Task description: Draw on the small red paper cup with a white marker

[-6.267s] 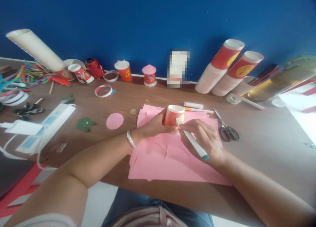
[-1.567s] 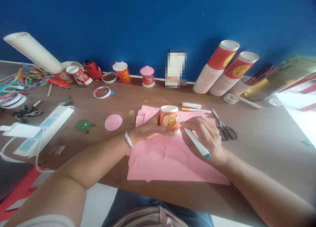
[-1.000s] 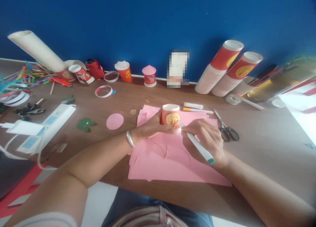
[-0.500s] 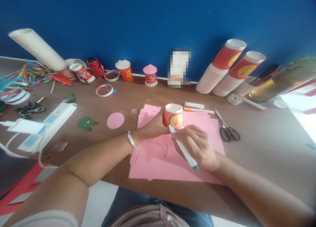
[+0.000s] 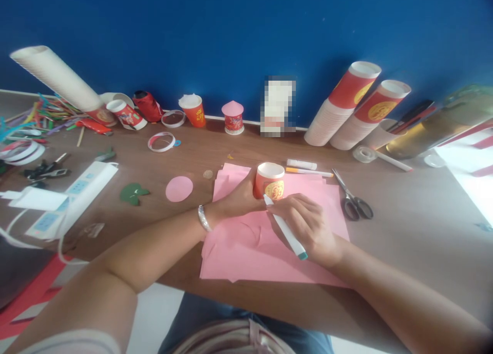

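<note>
A red paper cup (image 5: 262, 185) with a gold emblem and white inside stands on the pink paper sheets (image 5: 246, 261). My left hand (image 5: 243, 193) is wrapped around the cup's left side. In my right hand (image 5: 304, 228) is a white marker (image 5: 287, 233) with a green end, held like a pen. Its other end points up and left, close to the lower front of the cup; whether it touches I cannot tell. A pink paper circle (image 5: 179, 189) and a green paper cutout (image 5: 133, 193) lie left of the sheets.
Scissors (image 5: 352, 202), an orange-and-white marker (image 5: 310, 172) and a white tube (image 5: 301, 164) lie around the sheets' far and right edges. Cup stacks (image 5: 327, 117) lean on the blue wall, near a pink-roofed cup (image 5: 233, 122). A power strip (image 5: 77, 194) is at left.
Both hands keep their hold on the cup and marker, which shift only slightly. The whole view has moved a few pixels left.
</note>
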A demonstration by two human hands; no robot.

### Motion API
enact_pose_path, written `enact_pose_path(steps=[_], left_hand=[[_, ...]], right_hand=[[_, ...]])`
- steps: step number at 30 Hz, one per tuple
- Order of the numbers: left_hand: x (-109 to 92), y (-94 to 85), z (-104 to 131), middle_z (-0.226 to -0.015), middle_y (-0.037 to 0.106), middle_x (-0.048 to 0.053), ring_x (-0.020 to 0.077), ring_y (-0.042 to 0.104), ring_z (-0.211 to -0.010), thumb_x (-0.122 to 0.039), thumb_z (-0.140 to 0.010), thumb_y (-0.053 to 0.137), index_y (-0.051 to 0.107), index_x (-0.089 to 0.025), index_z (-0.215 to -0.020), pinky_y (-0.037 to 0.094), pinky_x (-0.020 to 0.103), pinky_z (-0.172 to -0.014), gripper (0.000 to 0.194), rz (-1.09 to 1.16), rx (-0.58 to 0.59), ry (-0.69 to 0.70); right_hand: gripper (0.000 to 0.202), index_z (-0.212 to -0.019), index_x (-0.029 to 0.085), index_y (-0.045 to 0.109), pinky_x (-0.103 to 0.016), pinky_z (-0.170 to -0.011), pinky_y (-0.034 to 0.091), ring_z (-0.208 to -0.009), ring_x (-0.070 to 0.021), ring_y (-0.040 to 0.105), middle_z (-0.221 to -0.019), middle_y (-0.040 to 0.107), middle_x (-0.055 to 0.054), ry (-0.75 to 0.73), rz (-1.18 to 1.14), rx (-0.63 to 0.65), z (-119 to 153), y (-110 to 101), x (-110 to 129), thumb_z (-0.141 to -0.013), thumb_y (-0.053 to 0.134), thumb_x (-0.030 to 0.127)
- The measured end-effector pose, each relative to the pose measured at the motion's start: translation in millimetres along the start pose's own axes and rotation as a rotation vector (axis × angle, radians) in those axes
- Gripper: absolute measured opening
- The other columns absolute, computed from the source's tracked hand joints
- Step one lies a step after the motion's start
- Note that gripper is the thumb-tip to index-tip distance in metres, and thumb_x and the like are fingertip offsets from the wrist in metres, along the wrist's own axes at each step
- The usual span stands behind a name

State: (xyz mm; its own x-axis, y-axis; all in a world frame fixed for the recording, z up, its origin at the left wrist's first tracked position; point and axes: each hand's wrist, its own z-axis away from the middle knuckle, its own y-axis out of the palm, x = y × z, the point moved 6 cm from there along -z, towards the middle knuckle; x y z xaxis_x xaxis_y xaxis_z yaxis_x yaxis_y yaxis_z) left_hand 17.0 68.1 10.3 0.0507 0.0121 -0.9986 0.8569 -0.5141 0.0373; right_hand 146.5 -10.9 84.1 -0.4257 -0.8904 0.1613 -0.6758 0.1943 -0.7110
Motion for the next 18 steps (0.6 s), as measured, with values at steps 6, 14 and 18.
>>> enact_pose_path(steps=[6, 14, 18], left_hand=[[5.7, -3.4, 0.1, -0.132, 0.059, 0.011, 0.0271, 0.06, -0.121, -0.027, -0.071, 0.091, 0.046, -0.024, -0.133, 0.054, 0.038, -0.094, 0.078, -0.006, -0.005, -0.013], [6.0, -4.4, -0.1, -0.115, 0.061, 0.008, 0.0231, 0.063, -0.103, -0.041, -0.072, 0.089, 0.049, -0.02, -0.127, 0.055, 0.035, -0.082, 0.07, 0.091, -0.023, -0.097], [7.3, -4.5, -0.5, -0.109, 0.061, 0.006, 0.0194, 0.062, -0.097, -0.042, -0.077, 0.086, 0.05, -0.022, -0.127, 0.054, 0.032, -0.079, 0.065, 0.124, -0.008, -0.079]], right_hand=[[0.023, -0.116, 0.014, 0.059, -0.033, -0.067, 0.055, -0.072, -0.0183, 0.067, -0.084, 0.07, -0.007, 0.01, -0.004, -0.001, -1.6, -2.1, 0.1, -0.097, 0.048, 0.006], [0.029, -0.119, 0.017, 0.058, -0.033, -0.068, 0.055, -0.071, -0.017, 0.064, -0.083, 0.069, -0.005, 0.039, 0.036, -0.041, -0.2, -9.2, -4.5, -0.095, 0.05, 0.004], [0.03, -0.12, 0.017, 0.057, -0.033, -0.067, 0.054, -0.07, -0.0166, 0.063, -0.083, 0.067, -0.004, 0.05, 0.047, -0.062, 1.8, -9.5, -6.9, -0.093, 0.054, 0.002]])
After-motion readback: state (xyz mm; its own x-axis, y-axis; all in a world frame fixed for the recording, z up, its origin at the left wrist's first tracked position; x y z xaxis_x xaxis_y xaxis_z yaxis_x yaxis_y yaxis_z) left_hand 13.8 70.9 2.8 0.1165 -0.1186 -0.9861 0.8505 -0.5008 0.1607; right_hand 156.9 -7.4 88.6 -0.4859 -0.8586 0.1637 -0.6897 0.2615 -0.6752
